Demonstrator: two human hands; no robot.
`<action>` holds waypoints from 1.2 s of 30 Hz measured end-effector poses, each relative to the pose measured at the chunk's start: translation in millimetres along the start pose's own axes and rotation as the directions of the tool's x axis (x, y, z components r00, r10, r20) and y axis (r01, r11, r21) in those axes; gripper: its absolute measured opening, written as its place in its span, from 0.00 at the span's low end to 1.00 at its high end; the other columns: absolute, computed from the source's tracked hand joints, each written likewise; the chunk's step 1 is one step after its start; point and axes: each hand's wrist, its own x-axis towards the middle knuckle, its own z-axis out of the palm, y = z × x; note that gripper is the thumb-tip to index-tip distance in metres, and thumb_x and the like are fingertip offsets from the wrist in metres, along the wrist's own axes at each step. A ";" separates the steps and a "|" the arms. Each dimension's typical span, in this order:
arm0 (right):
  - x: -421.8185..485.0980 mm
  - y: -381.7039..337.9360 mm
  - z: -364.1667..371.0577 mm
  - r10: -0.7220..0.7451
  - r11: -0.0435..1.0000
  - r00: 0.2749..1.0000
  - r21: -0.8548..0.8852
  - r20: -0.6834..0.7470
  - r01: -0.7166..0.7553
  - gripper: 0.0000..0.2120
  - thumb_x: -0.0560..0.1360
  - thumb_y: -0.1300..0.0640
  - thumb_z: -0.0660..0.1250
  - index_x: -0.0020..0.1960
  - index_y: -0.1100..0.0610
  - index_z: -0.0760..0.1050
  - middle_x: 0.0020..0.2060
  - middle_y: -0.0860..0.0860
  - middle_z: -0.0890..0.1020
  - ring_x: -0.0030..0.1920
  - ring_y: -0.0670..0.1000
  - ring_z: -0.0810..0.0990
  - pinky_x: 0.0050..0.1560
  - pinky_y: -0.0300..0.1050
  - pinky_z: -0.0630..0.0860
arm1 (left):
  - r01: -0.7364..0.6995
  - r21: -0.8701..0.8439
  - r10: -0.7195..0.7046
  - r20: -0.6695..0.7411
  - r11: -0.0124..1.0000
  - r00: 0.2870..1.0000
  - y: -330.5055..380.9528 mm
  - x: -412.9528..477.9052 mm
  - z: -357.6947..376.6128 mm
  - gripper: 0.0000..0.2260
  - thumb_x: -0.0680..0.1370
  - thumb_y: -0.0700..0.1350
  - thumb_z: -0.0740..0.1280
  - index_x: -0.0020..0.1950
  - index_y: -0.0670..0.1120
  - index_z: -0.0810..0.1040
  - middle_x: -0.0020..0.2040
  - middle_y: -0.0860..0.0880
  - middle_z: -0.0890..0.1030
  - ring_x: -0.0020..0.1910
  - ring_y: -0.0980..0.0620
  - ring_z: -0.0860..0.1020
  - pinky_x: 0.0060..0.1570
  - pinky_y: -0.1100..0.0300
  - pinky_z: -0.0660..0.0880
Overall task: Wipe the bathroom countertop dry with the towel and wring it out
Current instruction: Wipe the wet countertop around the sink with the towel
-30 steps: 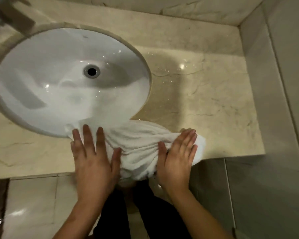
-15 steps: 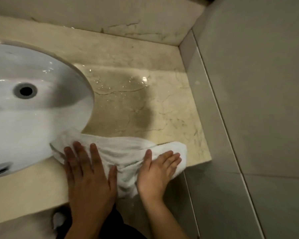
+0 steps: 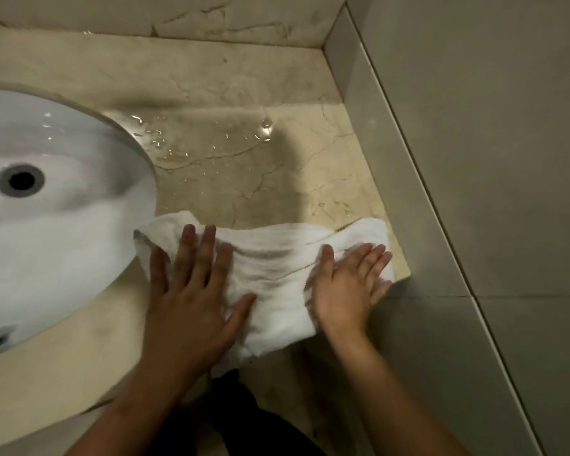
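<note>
Pressing down on the white towel (image 3: 277,261) with both palms, left hand (image 3: 191,291) by the sink basin (image 3: 63,232) and right hand (image 3: 346,284) near the tiled wall (image 3: 474,159). Fingers are straight on both, so nothing's actually gripped, and the towel sits bunched along the front edge of the marble countertop (image 3: 227,87) with a corner hanging off. It's soft, floppy terry that'll probably get heavy and clingy soaking up the puddle (image 3: 195,143) behind it, so for wringing I'd grab the two ends and twist over the basin.
</note>
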 end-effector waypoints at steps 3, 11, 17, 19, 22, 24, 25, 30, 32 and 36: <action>-8.4 -2.6 8.9 0.042 0.997 0.999 0.066 0.016 -0.043 0.40 0.83 0.34 0.43 0.83 0.59 0.37 0.83 0.57 0.39 0.83 0.57 0.35 0.79 0.58 0.33 | 0.045 0.009 -0.046 0.017 0.999 0.999 13.1 11.5 5.4 0.38 0.79 0.66 0.57 0.80 0.41 0.67 0.85 0.41 0.55 0.84 0.37 0.47 0.77 0.27 0.49; 50.7 -4.2 4.5 -0.015 0.999 0.991 -0.054 -0.130 0.008 0.46 0.77 0.28 0.36 0.84 0.57 0.42 0.84 0.59 0.46 0.83 0.59 0.41 0.82 0.60 0.41 | 0.059 0.043 -0.060 0.026 0.997 0.998 34.3 42.3 11.9 0.41 0.79 0.68 0.55 0.81 0.40 0.65 0.85 0.39 0.52 0.84 0.34 0.45 0.75 0.24 0.46; 86.4 -12.6 5.7 -0.178 0.981 0.959 -0.113 -0.220 0.156 0.44 0.77 0.30 0.40 0.84 0.58 0.49 0.83 0.60 0.51 0.83 0.60 0.47 0.82 0.58 0.44 | 0.115 0.028 -0.116 0.036 0.993 0.993 48.7 56.3 12.9 0.41 0.80 0.68 0.52 0.82 0.39 0.62 0.85 0.38 0.51 0.84 0.33 0.46 0.74 0.24 0.47; 100.4 -22.2 5.1 -0.268 0.961 0.942 -0.120 -0.203 0.248 0.43 0.78 0.32 0.41 0.84 0.58 0.50 0.83 0.61 0.53 0.83 0.60 0.48 0.82 0.57 0.44 | 0.132 0.013 -0.133 0.035 0.991 0.991 48.1 57.1 13.0 0.41 0.80 0.68 0.53 0.82 0.40 0.62 0.85 0.38 0.51 0.84 0.34 0.46 0.75 0.24 0.47; 127.4 -45.5 -2.9 -0.427 0.902 0.889 -0.148 -0.165 0.406 0.42 0.79 0.34 0.44 0.84 0.59 0.52 0.83 0.61 0.54 0.83 0.61 0.49 0.81 0.56 0.44 | 0.189 -0.039 -0.188 0.026 0.981 0.982 54.0 59.8 12.2 0.41 0.80 0.68 0.56 0.82 0.40 0.62 0.85 0.40 0.53 0.84 0.36 0.46 0.75 0.25 0.48; 149.5 -52.7 -15.8 -0.467 0.882 0.870 -0.157 -0.157 0.445 0.41 0.78 0.35 0.44 0.84 0.58 0.52 0.83 0.60 0.53 0.83 0.61 0.49 0.81 0.55 0.43 | 0.213 -0.105 -0.212 0.024 0.971 0.977 71.8 69.6 10.7 0.41 0.80 0.68 0.56 0.83 0.40 0.60 0.85 0.41 0.53 0.84 0.37 0.46 0.75 0.26 0.47; 154.4 -69.2 -11.9 -0.510 0.858 0.849 -0.144 -0.137 0.493 0.41 0.78 0.35 0.44 0.84 0.58 0.52 0.83 0.60 0.53 0.83 0.61 0.49 0.82 0.55 0.44 | 0.251 -0.105 -0.249 0.027 0.962 0.968 67.3 71.5 10.7 0.40 0.80 0.67 0.55 0.83 0.40 0.59 0.85 0.41 0.52 0.84 0.37 0.45 0.76 0.26 0.46; 166.9 -140.9 0.5 -0.668 0.744 0.739 -0.115 -0.084 0.659 0.43 0.75 0.34 0.40 0.83 0.56 0.54 0.83 0.58 0.55 0.83 0.59 0.51 0.82 0.56 0.47 | 0.380 -0.057 -0.380 0.023 0.923 0.925 57.3 85.6 14.1 0.38 0.82 0.65 0.54 0.84 0.40 0.57 0.85 0.40 0.50 0.84 0.37 0.42 0.75 0.26 0.46; 164.0 -166.8 4.3 -0.743 0.668 0.667 -0.100 -0.053 0.737 0.42 0.75 0.36 0.41 0.83 0.57 0.55 0.83 0.58 0.56 0.83 0.59 0.52 0.82 0.56 0.48 | 0.416 -0.065 -0.416 0.017 0.907 0.909 59.0 86.9 14.2 0.38 0.82 0.64 0.54 0.84 0.40 0.57 0.85 0.40 0.51 0.84 0.37 0.43 0.76 0.27 0.46; 133.8 -220.9 16.8 -0.873 0.484 0.486 -0.048 0.043 0.874 0.40 0.75 0.39 0.44 0.83 0.56 0.56 0.83 0.57 0.57 0.83 0.57 0.53 0.81 0.51 0.47 | 0.510 -0.115 -0.514 -0.011 0.853 0.858 55.9 81.7 7.5 0.37 0.81 0.61 0.56 0.83 0.40 0.58 0.85 0.40 0.56 0.84 0.37 0.48 0.76 0.27 0.48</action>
